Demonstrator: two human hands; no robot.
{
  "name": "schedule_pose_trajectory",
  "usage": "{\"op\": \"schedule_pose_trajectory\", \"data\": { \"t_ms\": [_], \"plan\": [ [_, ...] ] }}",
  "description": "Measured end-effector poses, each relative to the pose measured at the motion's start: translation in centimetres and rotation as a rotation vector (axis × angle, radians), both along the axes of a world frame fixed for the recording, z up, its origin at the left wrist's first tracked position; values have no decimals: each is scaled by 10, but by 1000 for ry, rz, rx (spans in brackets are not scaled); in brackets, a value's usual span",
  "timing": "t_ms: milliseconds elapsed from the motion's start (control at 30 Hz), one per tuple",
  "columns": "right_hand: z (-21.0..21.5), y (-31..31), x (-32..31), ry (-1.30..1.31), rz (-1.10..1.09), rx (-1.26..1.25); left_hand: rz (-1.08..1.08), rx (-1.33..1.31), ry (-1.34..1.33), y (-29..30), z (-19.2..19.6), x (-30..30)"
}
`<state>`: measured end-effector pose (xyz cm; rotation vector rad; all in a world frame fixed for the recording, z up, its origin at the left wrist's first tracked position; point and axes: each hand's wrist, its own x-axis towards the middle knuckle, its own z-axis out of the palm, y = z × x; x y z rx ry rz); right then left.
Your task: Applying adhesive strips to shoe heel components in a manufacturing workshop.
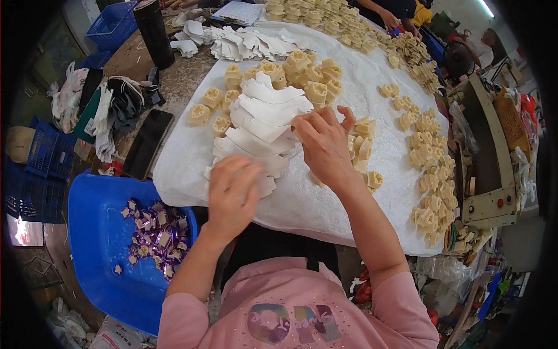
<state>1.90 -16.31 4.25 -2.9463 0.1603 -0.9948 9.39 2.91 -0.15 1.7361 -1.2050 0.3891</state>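
A row of thin white curved cut pieces point(256, 139) lies overlapped like shingles in front of me on the white-covered table. At its right edge my right hand point(322, 139) has its fingers bent, with thumb and fingertips closed on the edge of a white piece. My left hand point(232, 189) is over the near left end of the row, its fingers smeared by motion; whether it grips a piece I cannot make out. Small cream hollow blocks point(314, 72) are heaped just behind the row, and more cream blocks point(363, 145) sit right of my right hand.
A blue tub point(96, 232) with shiny purple-covered pieces point(160, 235) stands at lower left. Near it are a phone point(148, 145) and a dark cylinder point(154, 35). More white pieces point(250, 43) lie farther back. Cream blocks point(433, 174) line the right side, beside a metal machine point(488, 157).
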Motion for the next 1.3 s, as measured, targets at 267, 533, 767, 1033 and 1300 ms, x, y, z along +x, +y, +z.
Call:
{"op": "schedule_pose_trajectory", "data": {
  "t_ms": [267,533,767,1033,1300],
  "plan": [
    [3,2,0,-26,-51,269,49,142,-119,-34,-11,-5],
    [16,10,2,-7,-124,428,80,188,-196,-33,-14,-1],
    [23,14,17,-17,80,128,145,358,-102,-42,-6,0],
    [68,14,4,-458,199,242,149,325,-116,-38,-5,7],
    [9,25,-73,-292,221,209,-719,-178,1056,-28,-2,-41]
  ]
}}
